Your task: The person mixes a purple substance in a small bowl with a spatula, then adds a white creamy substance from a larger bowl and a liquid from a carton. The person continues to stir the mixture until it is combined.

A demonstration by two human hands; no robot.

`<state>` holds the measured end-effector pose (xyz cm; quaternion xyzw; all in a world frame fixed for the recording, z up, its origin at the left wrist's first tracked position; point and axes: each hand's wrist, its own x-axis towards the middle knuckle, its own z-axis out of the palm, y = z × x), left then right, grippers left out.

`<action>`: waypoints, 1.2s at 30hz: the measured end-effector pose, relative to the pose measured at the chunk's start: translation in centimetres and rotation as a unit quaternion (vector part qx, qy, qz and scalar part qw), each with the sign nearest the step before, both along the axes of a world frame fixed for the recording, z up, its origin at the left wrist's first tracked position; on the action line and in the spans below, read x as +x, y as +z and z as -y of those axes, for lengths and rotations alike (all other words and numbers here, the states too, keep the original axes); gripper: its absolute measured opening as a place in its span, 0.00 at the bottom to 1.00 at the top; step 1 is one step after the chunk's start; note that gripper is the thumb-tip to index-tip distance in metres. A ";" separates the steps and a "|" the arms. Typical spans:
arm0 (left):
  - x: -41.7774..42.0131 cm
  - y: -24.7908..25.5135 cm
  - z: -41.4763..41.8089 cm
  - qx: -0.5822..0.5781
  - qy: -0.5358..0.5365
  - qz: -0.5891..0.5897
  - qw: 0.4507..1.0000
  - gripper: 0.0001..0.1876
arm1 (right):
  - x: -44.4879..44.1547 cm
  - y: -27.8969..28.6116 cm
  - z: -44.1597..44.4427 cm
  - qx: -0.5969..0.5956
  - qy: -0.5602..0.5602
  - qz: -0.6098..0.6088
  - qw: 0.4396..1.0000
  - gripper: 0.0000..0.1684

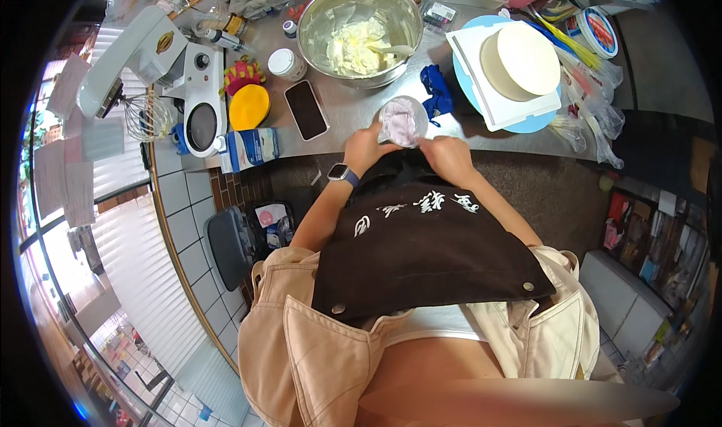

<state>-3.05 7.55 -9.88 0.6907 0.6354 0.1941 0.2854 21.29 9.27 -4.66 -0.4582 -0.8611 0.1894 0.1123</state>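
My left hand (366, 148) is wrapped around the side of a small cup (418, 111) at the counter's front edge. Pale lilac cream (399, 121) fills the cup. At its right rim, my right hand (449, 157) has its fingers pinched together; whether they hold a thin utensil or the rim itself is hidden. Behind the cup stands a large steel mixing bowl (316, 49) of pale yellow cream (358, 46), with a light-coloured spatula (395, 50) resting in it. A crumpled blue piping bag or cloth (435, 91) lies just right of the cup.
To the right, a smooth cream-coated cake (522, 60) sits on a white board (471, 60) over a blue turntable (522, 123). A phone (306, 110), a white jar (286, 64), a carton (248, 148), a halved yellow mango (249, 107) and a stand mixer (141, 49) occupy the left side.
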 end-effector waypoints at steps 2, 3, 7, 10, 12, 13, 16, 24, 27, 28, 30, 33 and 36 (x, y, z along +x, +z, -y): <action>-0.3 0.0 0.3 -0.011 0.001 -0.003 1.000 0.30 | 0.1 2.1 -0.7 -0.042 -0.012 -0.051 0.998 0.07; -0.2 0.2 0.2 -0.020 0.002 -0.008 1.000 0.30 | 0.6 3.1 -1.9 -0.052 -0.044 -0.084 0.994 0.06; 0.2 0.2 0.1 -0.024 0.016 -0.008 1.000 0.30 | -0.9 0.5 -0.7 -0.049 -0.025 0.081 0.995 0.09; -0.3 -0.1 0.6 -0.016 0.005 0.018 1.000 0.30 | 0.0 1.9 -0.8 -0.063 -0.027 -0.092 0.993 0.10; -0.5 -0.1 0.8 -0.031 0.002 -0.011 0.999 0.30 | 0.9 2.7 -2.4 0.002 -0.092 -0.124 0.988 0.09; -0.5 0.0 0.4 -0.035 -0.001 -0.023 0.999 0.30 | 1.4 1.7 -2.6 -0.020 -0.137 -0.070 0.988 0.10; 0.1 0.3 0.6 -0.038 -0.003 -0.011 0.999 0.30 | 1.8 -0.3 0.2 -0.192 -0.138 -0.026 0.971 0.16; 0.3 0.4 0.0 -0.040 0.024 0.033 0.998 0.29 | 1.6 1.3 -1.5 -0.190 -0.001 -0.111 0.975 0.12; 0.3 0.3 0.4 -0.045 0.027 0.043 0.998 0.28 | 1.2 4.1 -2.0 -0.126 -0.051 -0.061 0.989 0.12; 0.6 0.3 0.3 -0.044 0.029 0.043 0.998 0.29 | 0.9 2.6 -1.5 -0.114 -0.081 -0.051 0.989 0.12; 0.6 0.4 0.1 -0.045 0.028 0.049 0.997 0.29 | -0.7 0.6 0.1 -0.094 -0.061 0.012 0.994 0.14; 0.0 0.7 0.5 -0.051 0.029 0.055 0.997 0.29 | 0.0 0.8 0.0 -0.117 -0.011 -0.091 0.989 0.13; -0.1 0.4 0.9 -0.058 0.030 0.040 0.997 0.29 | 0.3 2.1 -1.1 -0.103 -0.086 -0.069 0.989 0.11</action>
